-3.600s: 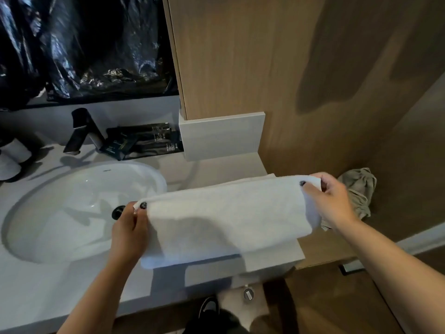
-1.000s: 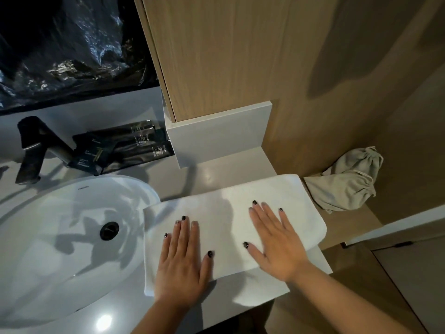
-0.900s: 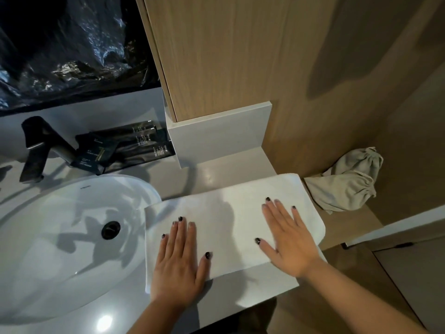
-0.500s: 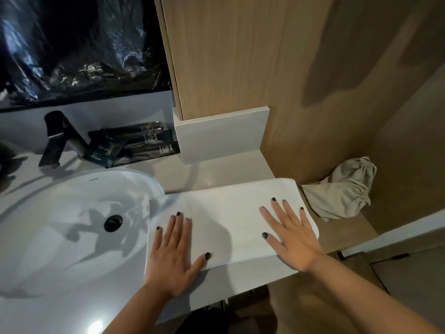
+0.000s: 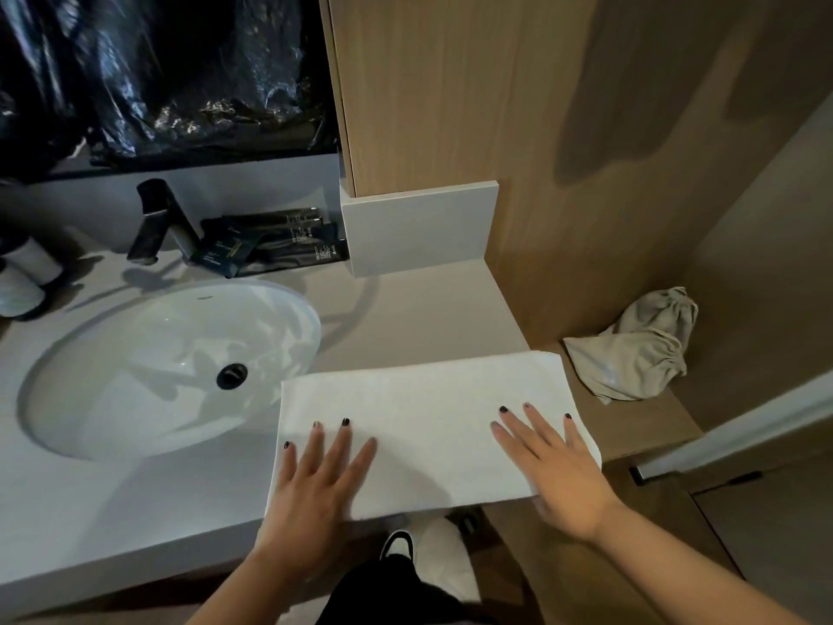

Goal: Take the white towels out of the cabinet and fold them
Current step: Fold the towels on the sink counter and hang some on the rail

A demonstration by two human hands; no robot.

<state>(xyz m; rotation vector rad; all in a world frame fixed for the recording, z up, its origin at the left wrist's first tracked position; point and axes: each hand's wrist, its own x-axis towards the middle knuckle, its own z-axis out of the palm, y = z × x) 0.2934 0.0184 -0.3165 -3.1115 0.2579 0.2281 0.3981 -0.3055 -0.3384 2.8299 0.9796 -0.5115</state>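
white towel (image 5: 423,412): folded flat rectangle, smooth | hands: left (image 5: 315,484), right (image 5: 554,466) flat, fingers spread, pressing it

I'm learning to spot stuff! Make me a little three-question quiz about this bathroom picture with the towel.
1. True or false: both hands lie flat on the white towel.
2. Which thing sits right of the towel on the wooden ledge? A) a beige cloth bag B) a red cup C) a book
3. Fill the gap: the dark drain sits in the middle of the white ____.

Key
1. True: the left hand and right hand press it with straight fingers.
2. A, the beige cloth bag.
3. sink, with the drain in it.
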